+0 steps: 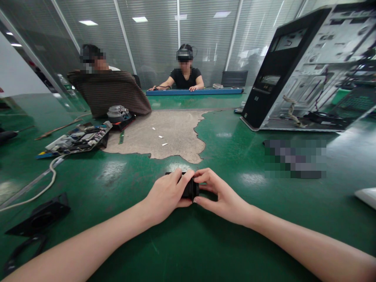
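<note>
Both hands on the blk part (191, 191) now, low ctr over the green worktop (141, 250)! L hand (167, 192) has it gripped from the left, covering most of it; R hand (220, 196) clasps the other end, thumb at the near corner, fingertips at the far one. Can't tell if the part's touching the worktop or held just clear.

Beyond it, a ragged brown patch (176, 121) w/ a few white scraps (161, 136). Out left: circuit board (76, 139), loaded w/ components, then a pale cable (53, 168) curling twd a dark bracket (41, 213), well apart from L hand. Over right, a PC case (289, 47) stands side open, wires showing; smth pixelated (293, 158) lies in front, ID unclear.

Far side: co-worker (185, 78) in a dk tee, one hand on a long blue bar (205, 92). Another person (95, 60) sits far left, partly hidden by brown cloth (111, 90).
</note>
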A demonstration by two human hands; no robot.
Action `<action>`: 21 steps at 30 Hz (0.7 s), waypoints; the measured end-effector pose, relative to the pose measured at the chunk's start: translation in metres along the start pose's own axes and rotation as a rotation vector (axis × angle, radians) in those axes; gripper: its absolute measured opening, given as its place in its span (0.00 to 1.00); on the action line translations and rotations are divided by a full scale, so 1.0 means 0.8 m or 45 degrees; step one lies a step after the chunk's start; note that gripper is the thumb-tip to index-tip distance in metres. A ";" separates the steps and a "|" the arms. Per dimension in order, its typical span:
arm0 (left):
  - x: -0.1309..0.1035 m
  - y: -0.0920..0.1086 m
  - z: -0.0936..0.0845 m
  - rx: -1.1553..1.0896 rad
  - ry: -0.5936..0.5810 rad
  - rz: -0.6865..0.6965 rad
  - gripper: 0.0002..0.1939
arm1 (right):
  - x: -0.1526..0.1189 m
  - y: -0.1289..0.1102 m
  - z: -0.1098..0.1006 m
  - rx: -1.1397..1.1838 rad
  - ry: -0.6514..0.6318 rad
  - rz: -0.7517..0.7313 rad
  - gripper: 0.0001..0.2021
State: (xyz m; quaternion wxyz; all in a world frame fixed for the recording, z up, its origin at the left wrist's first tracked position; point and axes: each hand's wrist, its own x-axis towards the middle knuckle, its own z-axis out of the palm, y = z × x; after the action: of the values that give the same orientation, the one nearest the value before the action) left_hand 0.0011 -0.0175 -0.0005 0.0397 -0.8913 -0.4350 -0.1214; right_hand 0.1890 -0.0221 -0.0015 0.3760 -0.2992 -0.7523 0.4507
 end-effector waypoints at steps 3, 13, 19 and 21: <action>0.000 0.000 0.001 0.010 0.009 0.011 0.34 | 0.000 0.001 0.001 -0.002 0.029 0.012 0.09; 0.000 0.000 0.001 -0.012 -0.005 -0.022 0.32 | 0.000 0.002 0.000 -0.109 0.044 0.023 0.15; 0.000 -0.001 0.002 -0.011 0.022 0.009 0.33 | 0.000 0.002 0.001 -0.035 0.039 0.009 0.10; 0.001 -0.001 0.002 0.001 0.031 0.021 0.33 | 0.000 0.001 0.003 -0.035 0.059 -0.010 0.09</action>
State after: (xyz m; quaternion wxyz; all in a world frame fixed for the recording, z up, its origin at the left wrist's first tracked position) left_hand 0.0013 -0.0165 -0.0019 0.0464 -0.8934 -0.4271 -0.1315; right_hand 0.1872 -0.0224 -0.0028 0.3908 -0.3117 -0.7507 0.4319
